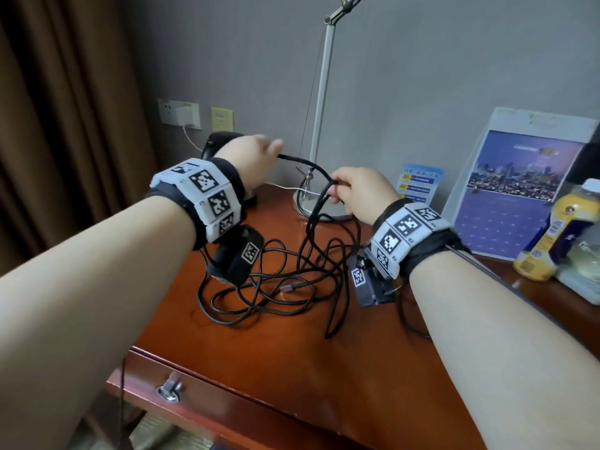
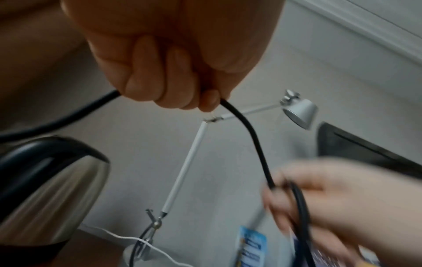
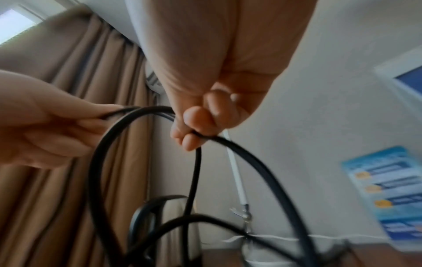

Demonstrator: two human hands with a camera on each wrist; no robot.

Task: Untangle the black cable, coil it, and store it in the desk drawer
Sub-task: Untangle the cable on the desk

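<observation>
A long black cable (image 1: 276, 284) lies in tangled loops on the red-brown desk (image 1: 292, 358), one plug end showing among the loops. My left hand (image 1: 256, 154) is raised above the desk and grips a strand of the cable (image 2: 248, 130) in curled fingers (image 2: 160, 81). My right hand (image 1: 357, 193) pinches several strands together a short way to the right, and the cable (image 3: 196, 171) hangs down from it in loops. A short arc of cable spans the two hands. The desk drawer (image 1: 201, 394) with its metal knob (image 1: 168, 389) is closed at the front left.
A desk lamp (image 1: 321, 125) stands behind the hands, its base by the wall. A steel kettle (image 2: 52, 189) sits at the back left. A white charger cord (image 1: 292, 188) crosses the desk. A leaflet stand (image 1: 516, 180) and bottles (image 1: 552, 235) occupy the right side.
</observation>
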